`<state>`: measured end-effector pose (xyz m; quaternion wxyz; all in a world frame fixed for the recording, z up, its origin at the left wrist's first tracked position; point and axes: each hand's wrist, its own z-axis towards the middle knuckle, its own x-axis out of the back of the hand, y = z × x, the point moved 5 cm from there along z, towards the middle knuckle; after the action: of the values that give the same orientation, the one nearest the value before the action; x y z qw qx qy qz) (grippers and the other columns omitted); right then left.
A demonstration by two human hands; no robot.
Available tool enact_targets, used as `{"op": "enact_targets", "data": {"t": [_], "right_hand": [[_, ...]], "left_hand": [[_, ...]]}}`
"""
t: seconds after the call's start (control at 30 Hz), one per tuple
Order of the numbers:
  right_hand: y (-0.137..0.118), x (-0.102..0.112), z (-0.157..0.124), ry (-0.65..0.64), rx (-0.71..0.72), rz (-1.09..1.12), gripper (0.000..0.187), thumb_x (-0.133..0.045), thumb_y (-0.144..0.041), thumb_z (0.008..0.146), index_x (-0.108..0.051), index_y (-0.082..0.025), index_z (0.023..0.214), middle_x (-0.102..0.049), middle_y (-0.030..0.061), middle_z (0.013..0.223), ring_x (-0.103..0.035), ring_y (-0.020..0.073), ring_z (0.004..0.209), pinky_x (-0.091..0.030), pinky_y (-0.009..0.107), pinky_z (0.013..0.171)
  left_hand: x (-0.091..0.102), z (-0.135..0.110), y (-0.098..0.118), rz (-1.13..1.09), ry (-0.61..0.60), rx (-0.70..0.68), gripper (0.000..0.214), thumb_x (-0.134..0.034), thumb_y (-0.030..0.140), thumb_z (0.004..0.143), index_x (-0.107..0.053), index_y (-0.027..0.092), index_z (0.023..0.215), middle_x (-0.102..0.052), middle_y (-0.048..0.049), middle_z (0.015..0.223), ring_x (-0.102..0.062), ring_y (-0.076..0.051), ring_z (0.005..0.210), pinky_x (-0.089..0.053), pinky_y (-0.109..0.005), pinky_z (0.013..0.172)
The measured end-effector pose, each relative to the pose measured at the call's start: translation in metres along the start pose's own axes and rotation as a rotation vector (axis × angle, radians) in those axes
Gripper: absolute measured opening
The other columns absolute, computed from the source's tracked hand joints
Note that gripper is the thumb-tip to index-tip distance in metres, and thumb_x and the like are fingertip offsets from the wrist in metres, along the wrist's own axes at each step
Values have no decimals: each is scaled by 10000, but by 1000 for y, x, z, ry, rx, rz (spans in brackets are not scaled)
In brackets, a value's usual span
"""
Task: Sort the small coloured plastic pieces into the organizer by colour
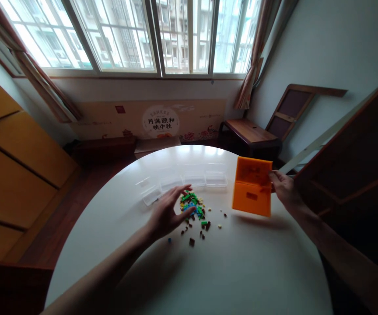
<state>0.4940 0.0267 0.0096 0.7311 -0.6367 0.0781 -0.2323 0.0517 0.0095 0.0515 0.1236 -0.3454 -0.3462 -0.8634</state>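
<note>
A heap of small building bricks (194,206), green, blue, yellow and brown, lies on the white round table. Over its left side is my left hand (171,208), fingers stretched out and apart, holding nothing; it hides part of the heap. My right hand (282,186) pinches the right edge of an orange plastic box (252,202), tilted up above the table to the right of the heap. The box's inner face has a raised rectangular mark, and I see no bricks in it. Loose brown bricks (192,241) are scattered in front of the heap.
Several clear plastic trays (194,179) stand in a curved row behind the heap. The white table (241,271) has a rounded edge. A wooden stool (250,130) and a folded wooden frame (289,109) are beyond it, near the window wall.
</note>
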Motion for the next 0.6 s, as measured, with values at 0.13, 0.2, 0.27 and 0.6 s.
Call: {"op": "enact_targets", "data": {"t": [0.13,0.2,0.27,0.6], "right_hand": [[20,9,28,-4,-3,-210,602,-583,-794,911,-684,-201,941,-769,88,837,-704,235,640,-585,333,546],[24,5,38,37,39,-366,607,-526,-778,932,-700,-197,912,-771,102,834,-699,243,684,-545,324,583],[27,-2,45,87,58,-462,586,-535,-753,926,-716,-197,877,-770,116,833,-684,254,722,-490,324,614],[40,-32,54,82,74,-619,551,-500,-682,969,-764,-198,943,-790,130,866,-668,265,758,-421,337,677]], "left_hand": [[43,-9,-34,272,173,84,320,-705,399,1040,-674,231,1310,-739,-102,1232,-723,-278,1094,-589,-505,1011],[58,-13,-48,346,159,110,253,-686,400,1042,-701,217,1216,-747,-85,1138,-725,-265,1018,-591,-482,981],[65,-17,-57,399,94,102,238,-686,427,1032,-721,220,1145,-756,-70,1074,-726,-272,1002,-586,-474,967],[65,-31,-71,499,20,136,214,-660,425,1031,-739,238,1097,-777,-60,1087,-733,-261,937,-565,-464,929]]}}
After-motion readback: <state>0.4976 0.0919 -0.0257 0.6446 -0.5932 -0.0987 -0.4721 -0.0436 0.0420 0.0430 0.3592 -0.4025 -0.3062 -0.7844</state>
